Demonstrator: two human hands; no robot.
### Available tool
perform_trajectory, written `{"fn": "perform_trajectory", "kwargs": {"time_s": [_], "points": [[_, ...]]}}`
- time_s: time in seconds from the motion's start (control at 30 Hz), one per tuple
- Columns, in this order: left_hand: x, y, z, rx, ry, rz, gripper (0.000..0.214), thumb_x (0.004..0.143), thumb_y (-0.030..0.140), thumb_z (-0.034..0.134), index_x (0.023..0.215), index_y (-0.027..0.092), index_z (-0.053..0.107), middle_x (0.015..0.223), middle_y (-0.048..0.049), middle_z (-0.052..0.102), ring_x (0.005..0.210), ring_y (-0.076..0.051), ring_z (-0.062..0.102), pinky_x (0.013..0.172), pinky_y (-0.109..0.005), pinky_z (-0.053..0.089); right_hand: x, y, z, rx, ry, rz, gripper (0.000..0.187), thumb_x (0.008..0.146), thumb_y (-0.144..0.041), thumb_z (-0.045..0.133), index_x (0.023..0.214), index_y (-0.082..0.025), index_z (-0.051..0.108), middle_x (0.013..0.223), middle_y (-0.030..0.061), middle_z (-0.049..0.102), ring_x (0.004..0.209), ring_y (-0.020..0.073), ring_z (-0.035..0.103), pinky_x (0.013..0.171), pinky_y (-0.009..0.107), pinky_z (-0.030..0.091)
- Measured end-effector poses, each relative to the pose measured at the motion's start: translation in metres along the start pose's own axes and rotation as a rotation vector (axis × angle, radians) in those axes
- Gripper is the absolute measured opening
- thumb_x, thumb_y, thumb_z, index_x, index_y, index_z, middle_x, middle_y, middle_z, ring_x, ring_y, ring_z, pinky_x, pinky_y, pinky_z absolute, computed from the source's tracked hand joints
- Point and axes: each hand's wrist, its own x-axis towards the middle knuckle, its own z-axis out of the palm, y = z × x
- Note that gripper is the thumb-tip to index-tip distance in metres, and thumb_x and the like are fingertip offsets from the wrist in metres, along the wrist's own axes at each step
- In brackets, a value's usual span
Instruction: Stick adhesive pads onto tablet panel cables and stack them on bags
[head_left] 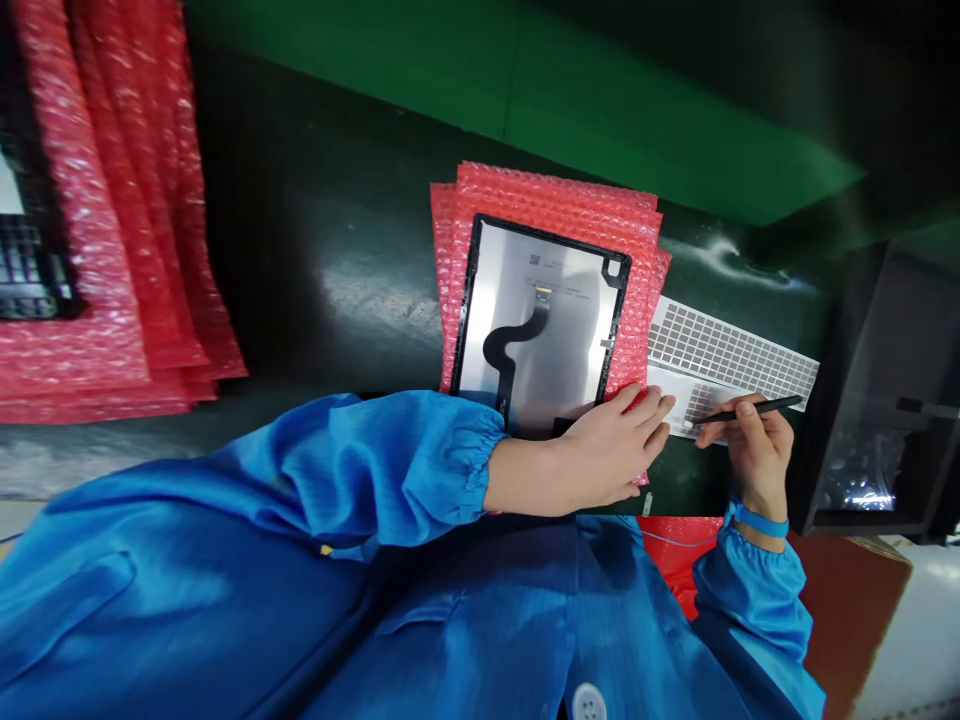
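- Right grip (757, 440): clamped on a slim black tool (750, 408), its tip at the lower label sheet (681, 393). Keep the tip low and shallow to avoid tearing or creasing the sheet.
- Left grip (622, 445): fingers extended, not closed on anything, over the edge of the red bubble wrap (637, 300) beside that sheet. Press lightly; firm contact with the sheet cannot be confirmed.
- Panel (566, 350): lies silver side up on the bubble wrap. Avoid loading its dark ribbon cable (495, 350).
- Obstruction: the left sleeve (420, 460) and forearm cover the panel's near edge; lift them clear.
- Surroundings: upper label sheet (735, 350) and dark frame (885, 400) limit tool swing; a second wrapped stack (161, 250) occupies the worktop (360, 250) at far left.
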Motion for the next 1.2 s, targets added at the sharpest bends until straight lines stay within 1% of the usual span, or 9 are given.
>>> {"fn": "perform_trajectory", "kwargs": {"time_s": [0.1, 0.17, 0.23, 0.33, 0.47, 0.57, 0.8, 1.1, 1.2], "points": [[-0.009, -0.001, -0.012, -0.012, 0.121, 0.032, 0.077, 0.096, 0.063, 0.070, 0.150, 0.009, 0.063, 0.165, -0.0207, 0.052, 0.152, -0.038, 0.049, 0.126, -0.049, 0.033, 0.010, -0.018, 0.010, 0.061, 0.002, -0.098, 0.029, 0.098, -0.050, 0.074, 0.090, -0.022, 0.068, 0.062, -0.0005, 0.073, 0.045, 0.0221, 0.071, 0.046, 0.034, 0.061], [-0.024, -0.004, -0.029, 0.000, 0.209, 0.064, 0.062, 0.102, 0.057, 0.065, 0.141, 0.009, 0.069, 0.150, -0.0213, 0.066, 0.141, -0.036, 0.059, 0.120, -0.048, 0.040, 0.018, -0.035, 0.030, 0.076, -0.001, -0.173, 0.025, 0.101, -0.045, 0.072, 0.092, -0.022, 0.068, 0.064, -0.0012, 0.073, 0.048, 0.0209, 0.074, 0.050, 0.033, 0.064], [-0.043, -0.009, -0.046, -0.008, 0.219, 0.041, 0.050, 0.105, 0.053, 0.061, 0.124, 0.009, 0.074, 0.116, -0.0185, 0.078, 0.108, -0.031, 0.074, 0.099, -0.044, 0.052, 0.026, -0.053, 0.060, 0.078, -0.020, -0.218, 0.024, 0.103, -0.045, 0.070, 0.093, -0.023, 0.069, 0.067, -0.0012, 0.074, 0.052, 0.0207, 0.076, 0.054, 0.034, 0.066], [-0.070, -0.023, -0.060, 0.016, 0.119, -0.128, 0.048, 0.103, 0.049, 0.065, 0.123, 0.006, 0.073, 0.078, -0.0099, 0.075, 0.066, -0.024, 0.070, 0.078, -0.040, 0.054, 0.038, -0.076, 0.116, 0.088, -0.107, -0.214, 0.025, 0.103, -0.049, 0.070, 0.096, -0.024, 0.070, 0.069, -0.0007, 0.076, 0.056, 0.0210, 0.078, 0.055, 0.034, 0.068], [-0.090, -0.049, -0.051, 0.117, 0.002, -0.276, 0.073, 0.100, 0.044, 0.070, 0.150, -0.006, 0.056, 0.070, -0.0094, 0.077, 0.058, -0.024, 0.070, 0.106, -0.051, 0.050, 0.052, -0.092, 0.183, 0.065, -0.234, -0.191, 0.031, 0.101, -0.057, 0.071, 0.097, -0.026, 0.069, 0.070, -0.0013, 0.077, 0.054, 0.0189, 0.077, 0.052, 0.030, 0.067], [-0.094, -0.063, -0.044, 0.068, -0.009, -0.281, 0.072, 0.099, 0.039, 0.070, 0.154, -0.004, 0.054, 0.066, -0.0066, 0.076, 0.057, -0.025, 0.070, 0.119, -0.058, 0.038, 0.060, -0.092, 0.213, 0.033, -0.255, -0.169, 0.035, 0.101, -0.061, 0.070, 0.099, -0.026, 0.069, 0.072, -0.0007, 0.078, 0.057, 0.0187, 0.078, 0.053, 0.029, 0.068], [-0.090, -0.067, -0.048, -0.047, -0.006, -0.303, 0.080, 0.095, 0.058, 0.076, 0.147, -0.002, 0.063, 0.068, -0.0089, 0.077, 0.059, -0.027, 0.071, 0.113, -0.057, 0.043, 0.068, -0.088, 0.227, -0.060, -0.249, -0.144, 0.035, 0.103, -0.058, 0.067, 0.099, -0.023, 0.071, 0.078, 0.0027, 0.080, 0.063, 0.0196, 0.080, 0.056, 0.029, 0.068], [-0.087, -0.068, -0.045, 0.009, 0.032, -0.306, 0.049, 0.094, 0.039, 0.077, 0.129, 0.005, 0.074, 0.092, -0.0160, 0.083, 0.087, -0.032, 0.078, 0.114, -0.057, 0.043, 0.066, -0.086, 0.227, -0.098, -0.237, -0.168, 0.031, 0.105, -0.054, 0.066, 0.102, -0.024, 0.072, 0.080, 0.0034, 0.081, 0.064, 0.0214, 0.081, 0.057, 0.032, 0.070], [-0.087, -0.069, -0.046, -0.001, 0.032, -0.312, 0.048, 0.094, 0.038, 0.077, 0.129, 0.006, 0.074, 0.090, -0.0147, 0.083, 0.081, -0.031, 0.078, 0.115, -0.056, 0.043, 0.066, -0.086, 0.227, -0.107, -0.234, -0.169, 0.031, 0.105, -0.054, 0.066, 0.102, -0.024, 0.073, 0.078, 0.0033, 0.081, 0.063, 0.0213, 0.081, 0.057, 0.032, 0.070]]}}
